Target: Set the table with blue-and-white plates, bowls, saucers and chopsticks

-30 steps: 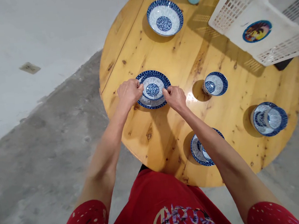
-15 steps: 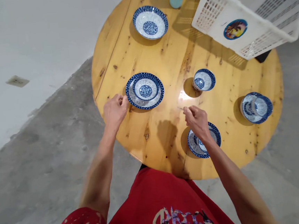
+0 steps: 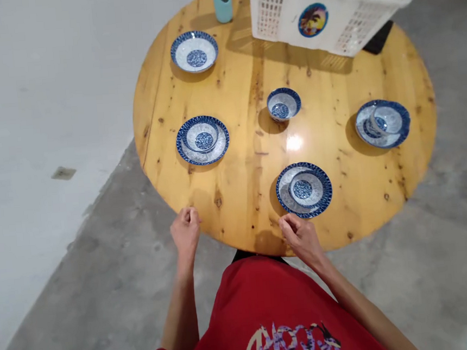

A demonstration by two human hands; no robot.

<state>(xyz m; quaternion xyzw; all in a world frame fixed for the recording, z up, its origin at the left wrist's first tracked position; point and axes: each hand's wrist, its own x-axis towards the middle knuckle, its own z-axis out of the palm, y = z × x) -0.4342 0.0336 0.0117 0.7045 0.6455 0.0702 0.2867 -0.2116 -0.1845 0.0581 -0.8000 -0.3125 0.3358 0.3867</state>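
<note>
My left hand is curled in a loose fist at the table's near-left edge, with nothing showing in it. Ahead of it a small blue-and-white bowl rests in a patterned plate. My right hand, also closed, shows nothing in its fingers. It is just in front of another patterned plate, which carries a small bowl and is very near the knuckles; I cannot tell whether they touch. Farther back a single small bowl stands alone on the wooden table.
A larger bowl stands at the back left. On the right, a glass-like bowl sits tilted in a patterned dish. The far side holds a turquoise holder, a white plastic basket and a flat black object.
Both hands have drawn back toward my body, away from the dishes. The near-right plate and its bowl, partly covered before, now show fully. The view has shifted; the dishes appear unmoved.
</note>
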